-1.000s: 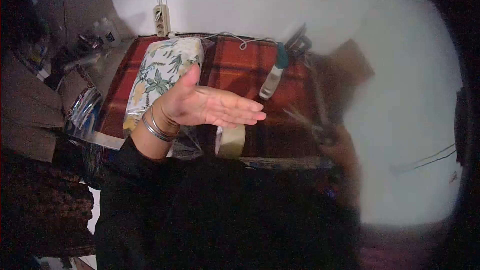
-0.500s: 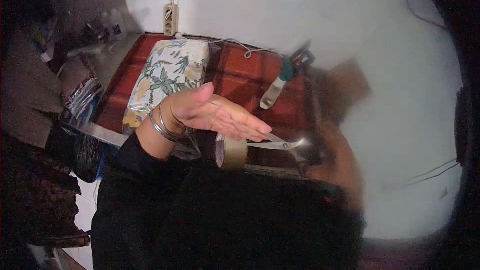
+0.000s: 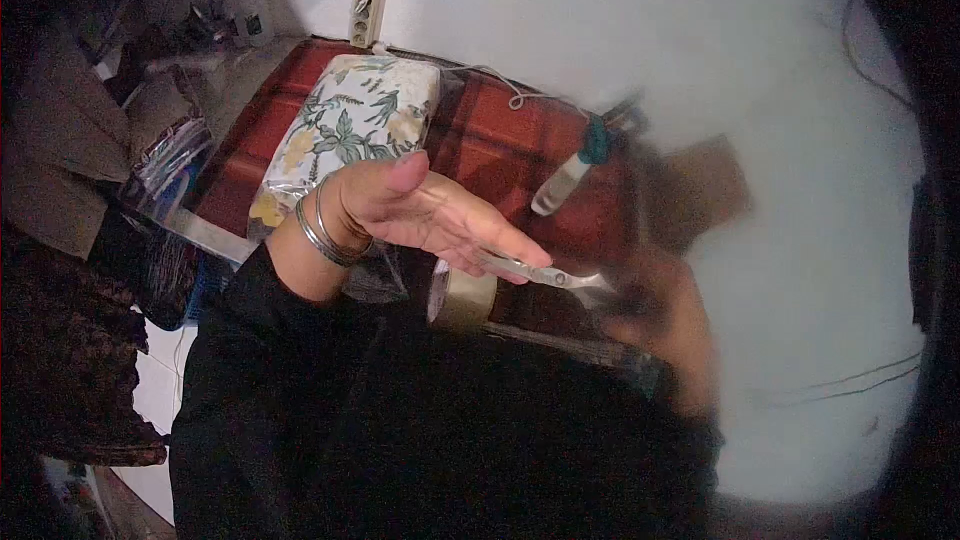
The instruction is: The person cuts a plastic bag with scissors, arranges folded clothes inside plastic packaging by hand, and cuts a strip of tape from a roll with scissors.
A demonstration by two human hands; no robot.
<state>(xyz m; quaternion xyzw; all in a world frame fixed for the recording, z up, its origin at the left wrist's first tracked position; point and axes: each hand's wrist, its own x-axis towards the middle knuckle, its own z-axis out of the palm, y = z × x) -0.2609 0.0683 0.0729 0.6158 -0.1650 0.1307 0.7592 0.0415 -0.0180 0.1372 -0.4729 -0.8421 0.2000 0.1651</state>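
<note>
My left hand (image 3: pixel 440 215), with bangles on its wrist, is held out palm up, its fingers stretched out. Scissors (image 3: pixel 560 278) lie with their blades against its fingers. On the right my right hand (image 3: pixel 640 305), blurred, is closed round the scissors' handles. Below the left hand a roll of tape (image 3: pixel 465 297) stands on the red plaid cloth (image 3: pixel 490 145). Behind the wrist lies a floral package (image 3: pixel 350 115) in clear plastic, partly hidden by the hand.
A tool with a white and green handle (image 3: pixel 562 185) lies at the cloth's right. A power strip (image 3: pixel 366 15) with cables hangs on the wall behind. Plastic-wrapped items (image 3: pixel 170 160) and bottles (image 3: pixel 250 15) are at the left. A brown box-like shape (image 3: pixel 700 190) is at the right.
The scissors have come into clear view and moved left, their blades now against my left palm and fingers. My left hand has tilted downward at the fingertips. The camera view has shifted slightly.
</note>
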